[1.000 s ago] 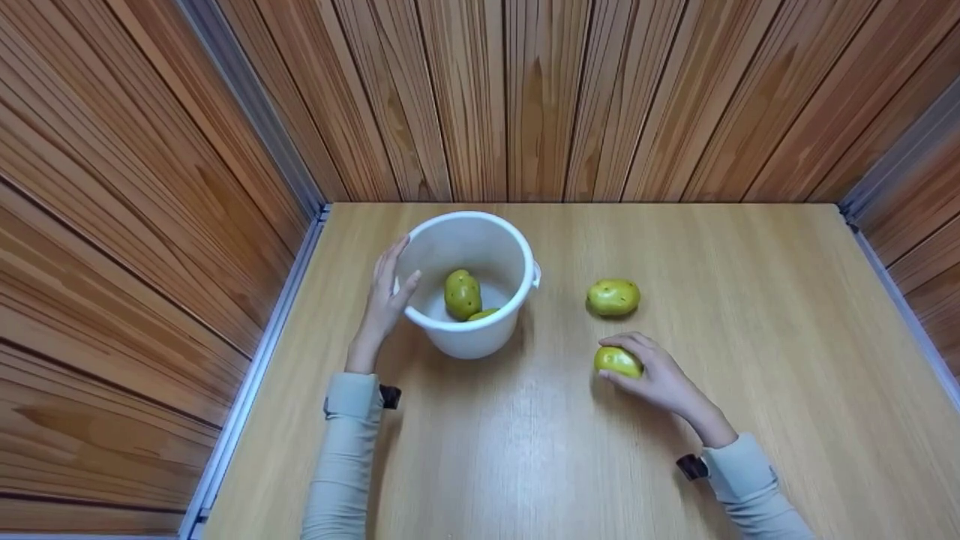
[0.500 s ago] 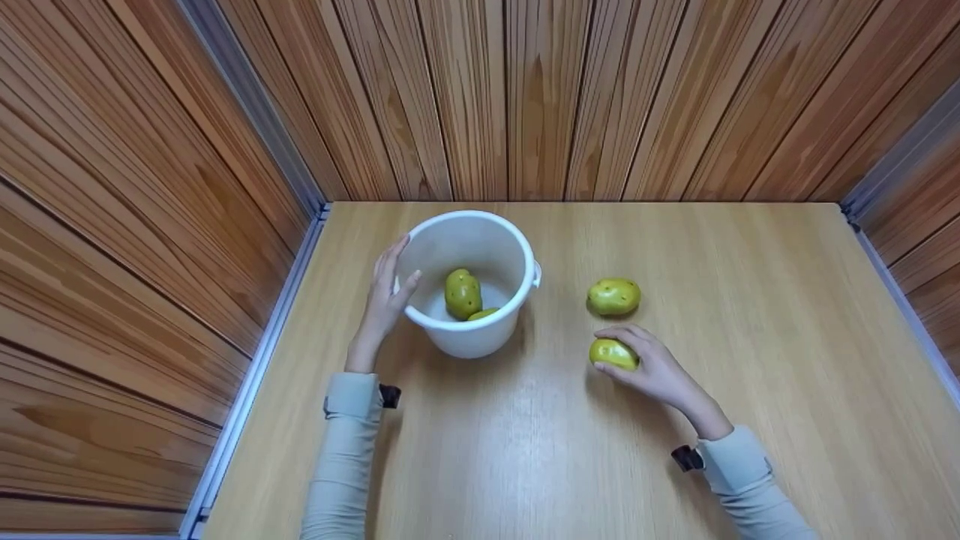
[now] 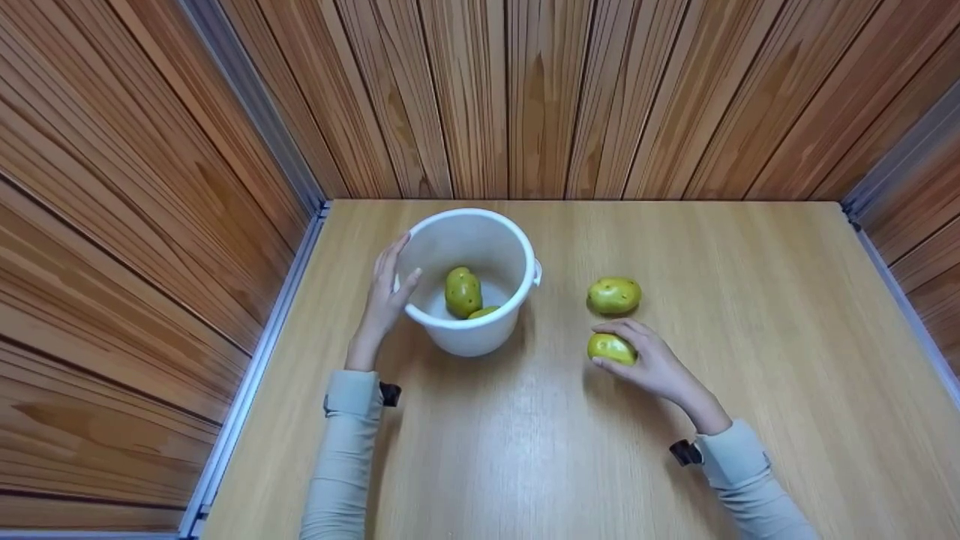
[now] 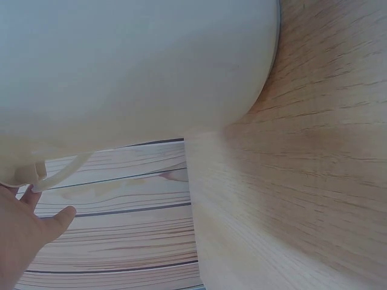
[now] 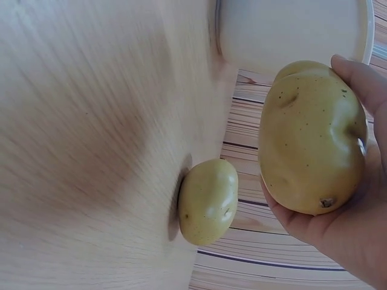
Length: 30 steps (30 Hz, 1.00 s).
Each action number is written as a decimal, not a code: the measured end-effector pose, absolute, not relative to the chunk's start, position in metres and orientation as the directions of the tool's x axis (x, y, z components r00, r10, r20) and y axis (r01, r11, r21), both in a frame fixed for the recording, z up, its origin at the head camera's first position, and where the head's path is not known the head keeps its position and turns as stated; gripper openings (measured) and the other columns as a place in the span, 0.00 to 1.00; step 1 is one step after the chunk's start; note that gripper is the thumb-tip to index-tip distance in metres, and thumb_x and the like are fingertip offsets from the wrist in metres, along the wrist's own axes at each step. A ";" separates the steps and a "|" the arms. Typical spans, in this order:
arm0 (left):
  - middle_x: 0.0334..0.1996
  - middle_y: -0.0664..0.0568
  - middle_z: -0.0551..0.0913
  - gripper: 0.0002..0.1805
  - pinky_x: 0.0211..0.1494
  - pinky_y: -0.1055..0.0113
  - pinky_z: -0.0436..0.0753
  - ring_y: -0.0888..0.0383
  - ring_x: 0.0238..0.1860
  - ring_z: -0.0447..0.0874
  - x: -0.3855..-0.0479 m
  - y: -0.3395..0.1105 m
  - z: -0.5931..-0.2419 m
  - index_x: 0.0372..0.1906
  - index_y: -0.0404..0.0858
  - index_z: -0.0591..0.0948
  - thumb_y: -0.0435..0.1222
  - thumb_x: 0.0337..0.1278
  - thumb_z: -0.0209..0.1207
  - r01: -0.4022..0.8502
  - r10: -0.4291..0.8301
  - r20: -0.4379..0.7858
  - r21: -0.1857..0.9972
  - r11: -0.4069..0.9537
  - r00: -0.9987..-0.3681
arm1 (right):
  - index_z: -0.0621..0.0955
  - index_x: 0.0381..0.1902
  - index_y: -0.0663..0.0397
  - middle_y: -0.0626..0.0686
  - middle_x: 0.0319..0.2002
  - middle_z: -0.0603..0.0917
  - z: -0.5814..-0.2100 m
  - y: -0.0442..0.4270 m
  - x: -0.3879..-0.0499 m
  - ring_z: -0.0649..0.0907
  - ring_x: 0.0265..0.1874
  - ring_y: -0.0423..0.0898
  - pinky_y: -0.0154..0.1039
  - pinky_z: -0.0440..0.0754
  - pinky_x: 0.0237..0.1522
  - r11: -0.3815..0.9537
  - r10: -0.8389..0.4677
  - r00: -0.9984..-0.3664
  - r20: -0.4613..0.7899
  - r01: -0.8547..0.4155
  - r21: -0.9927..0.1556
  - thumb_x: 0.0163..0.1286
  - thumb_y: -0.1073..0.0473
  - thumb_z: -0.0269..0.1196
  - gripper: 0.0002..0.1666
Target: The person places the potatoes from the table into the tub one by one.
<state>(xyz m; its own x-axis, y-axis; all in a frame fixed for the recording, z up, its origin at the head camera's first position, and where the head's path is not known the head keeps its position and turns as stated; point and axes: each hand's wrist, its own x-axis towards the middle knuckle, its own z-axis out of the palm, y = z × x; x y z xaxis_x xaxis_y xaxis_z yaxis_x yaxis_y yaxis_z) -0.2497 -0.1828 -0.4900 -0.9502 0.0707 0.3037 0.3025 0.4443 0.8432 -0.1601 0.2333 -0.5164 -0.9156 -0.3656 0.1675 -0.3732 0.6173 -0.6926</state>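
Observation:
My left hand (image 3: 385, 297) holds the left rim of a white bucket (image 3: 471, 342), thumb over the rim and fingers along the outside. In the left wrist view, a finger of that hand (image 4: 18, 232) touches the lug of the bucket's handle, while another points away from the wall. One potato (image 3: 463, 292) lies inside, and a second potato (image 3: 484, 312) is mostly hidden by the near rim. My right hand (image 3: 654, 361) grips a potato (image 5: 311, 139) between thumb and fingers, raised off the table. Just behind, another potato (image 5: 208, 202) lies on the tabletop.
A light wooden table (image 3: 510, 465) carries everything. Wood-panelled walls (image 3: 532, 105) close off the back and both sides, with a grey metal strip (image 3: 262, 255) along the left edge. The bucket stands near the back left.
My right hand has carried its potato slightly left and away from me. My left hand, the bucket and the other potatoes have stayed put.

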 end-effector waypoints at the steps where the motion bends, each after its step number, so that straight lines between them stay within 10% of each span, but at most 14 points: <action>1: 0.70 0.55 0.57 0.35 0.66 0.39 0.57 0.53 0.70 0.52 -0.250 -0.183 -0.490 0.70 0.58 0.57 0.56 0.58 0.51 0.305 0.073 0.305 0.843 0.444 -0.949 | 0.76 0.56 0.47 0.50 0.52 0.76 -0.516 0.233 -0.160 0.75 0.51 0.49 0.50 0.74 0.49 0.617 -0.368 -0.914 0.170 -0.377 -0.691 0.57 0.46 0.67 0.29; 18: 0.69 0.59 0.58 0.34 0.67 0.40 0.55 0.54 0.70 0.51 -0.252 -0.183 -0.491 0.70 0.55 0.58 0.44 0.58 0.53 0.333 0.080 0.332 0.839 0.431 -0.940 | 0.76 0.55 0.49 0.48 0.52 0.76 -0.510 0.227 -0.165 0.76 0.49 0.46 0.48 0.75 0.47 0.589 -0.381 -0.901 0.207 -0.409 -0.697 0.56 0.48 0.67 0.28; 30: 0.69 0.57 0.58 0.35 0.66 0.41 0.59 0.53 0.69 0.54 -0.252 -0.183 -0.492 0.70 0.56 0.58 0.52 0.58 0.52 0.319 0.070 0.321 0.842 0.435 -0.944 | 0.76 0.56 0.49 0.48 0.55 0.74 -0.503 0.224 -0.168 0.74 0.53 0.47 0.50 0.74 0.50 0.585 -0.378 -0.908 0.179 -0.384 -0.714 0.58 0.46 0.66 0.29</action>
<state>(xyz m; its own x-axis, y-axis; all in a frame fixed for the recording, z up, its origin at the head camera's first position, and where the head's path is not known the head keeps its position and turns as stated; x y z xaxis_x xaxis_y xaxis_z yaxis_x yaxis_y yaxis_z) -0.2523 -0.1833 -0.4915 -0.9444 0.0703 0.3211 0.3187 0.4352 0.8420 -0.1684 0.2241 -0.5026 -0.9083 -0.3783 0.1787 -0.3841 0.5848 -0.7145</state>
